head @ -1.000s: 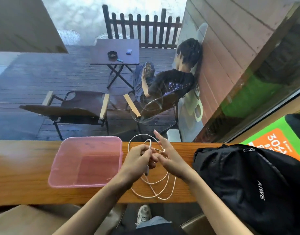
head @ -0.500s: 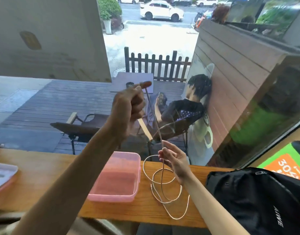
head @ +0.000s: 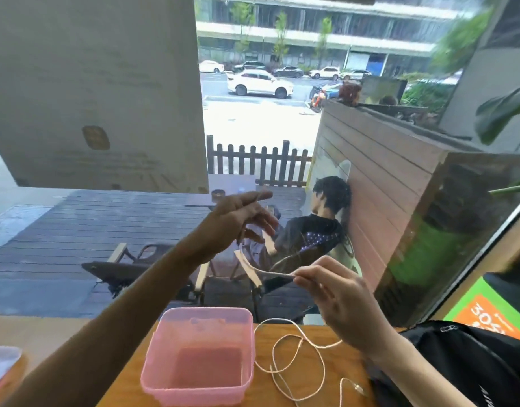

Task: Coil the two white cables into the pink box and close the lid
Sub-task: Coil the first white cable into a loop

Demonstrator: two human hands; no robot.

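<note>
Head view looks down over a wooden counter [head: 317, 386] by a window. Both hands are raised above it. Left hand [head: 238, 221] is up high and farther out, its thumb and forefinger pinching one stretch of the cable [head: 308, 348], other fingers loosely spread; that stretch is blurred and hard to follow near this hand. Right hand [head: 338, 298] is lower and nearer, with thumb and fingertips pinching the cable where a short taut run leads out to the left of the fingers. Below the right hand, the rest of the cable lies in loose, uneven loops on the counter, with one strand rising toward the right wrist. A small plug end rests at the near edge of the loops. Whether these loops belong to one cable or two cannot be told.

Pink box [head: 200, 362] sits open on the counter, below the left hand and just left of the loops, with no cable inside it. A pale lid [head: 0, 365] shows at the far left edge, well apart from both hands. A black bag [head: 458, 362] lies under and to the right of the right forearm.
</note>
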